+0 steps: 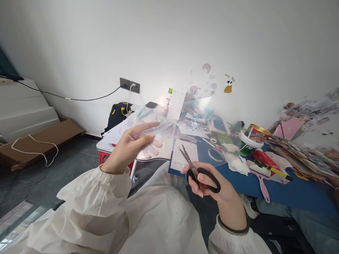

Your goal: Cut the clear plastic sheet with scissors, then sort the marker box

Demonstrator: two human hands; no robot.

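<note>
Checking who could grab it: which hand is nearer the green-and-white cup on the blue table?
Right. The right hand, holding black scissors, is just left of and below the cup; the left hand, holding a clear plastic sheet, is much farther left.

Beyond the grip, on a blue table [291, 194]: green cup [247, 143], red-and-gold tin [258, 132], pink comb [262, 183], tape roll [215, 154]. Far left of it, cardboard [42, 137] and white cord [34, 148]. Above, wall socket [129, 85] with plugged cables.
</note>
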